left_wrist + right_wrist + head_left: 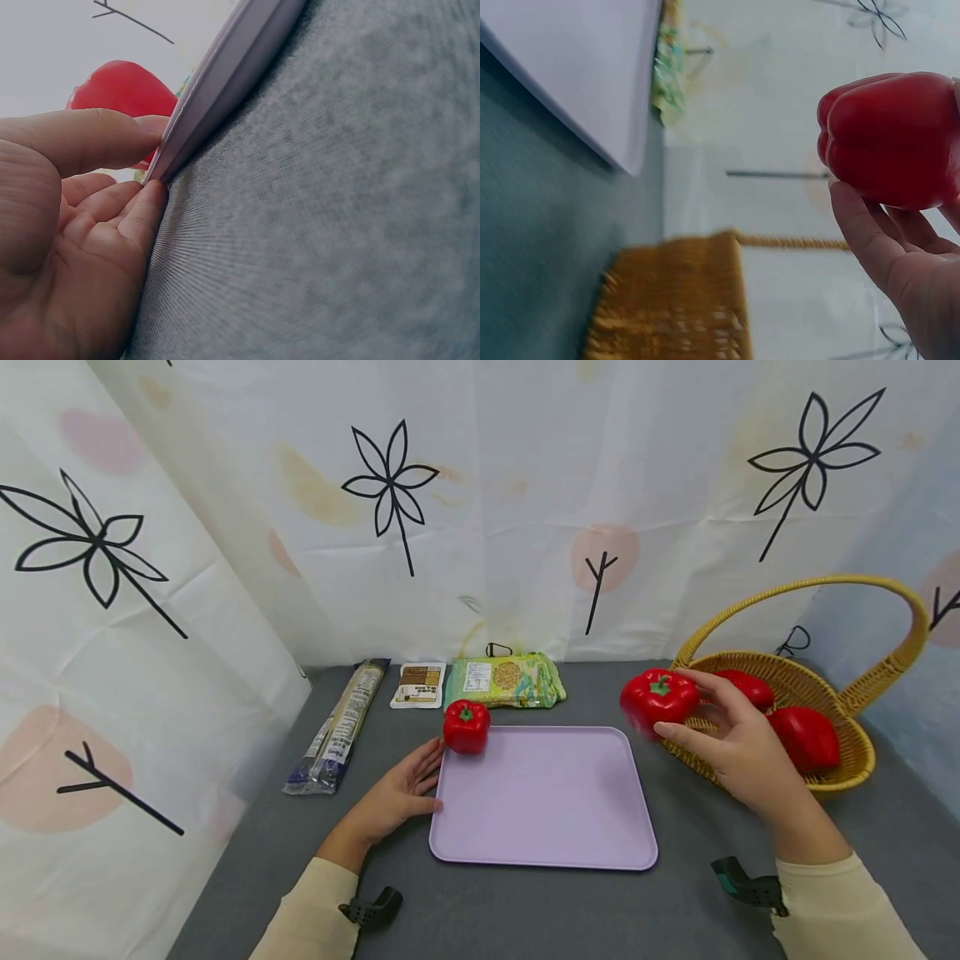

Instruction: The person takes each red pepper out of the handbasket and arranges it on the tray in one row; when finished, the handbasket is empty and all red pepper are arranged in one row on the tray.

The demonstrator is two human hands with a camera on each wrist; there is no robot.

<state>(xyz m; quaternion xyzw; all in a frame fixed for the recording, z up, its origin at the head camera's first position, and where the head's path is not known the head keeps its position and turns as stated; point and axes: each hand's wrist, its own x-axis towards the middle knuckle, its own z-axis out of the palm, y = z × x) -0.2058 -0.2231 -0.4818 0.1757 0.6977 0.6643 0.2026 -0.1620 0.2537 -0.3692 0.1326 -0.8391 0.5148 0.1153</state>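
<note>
My right hand (738,747) holds a red bell pepper (660,697) with a green stem, raised off the table in front of the basket. In the right wrist view the thumb and fingers are round this bell pepper (892,139). A second red bell pepper (467,727) sits at the far left corner of the lilac tray (543,802). Against the tray's left edge rests my left hand (401,789). The left wrist view shows its thumb and fingertips touching the tray rim (202,105), with the fingers fairly straight.
The yellow wicker basket (862,756) at the right has a tall handle and contains red items (804,739). Behind the tray lie a green-yellow packet (517,681) and a small brown-and-white packet (418,685). A long clear-and-blue package (341,722) lies left. Patterned curtains enclose the grey table.
</note>
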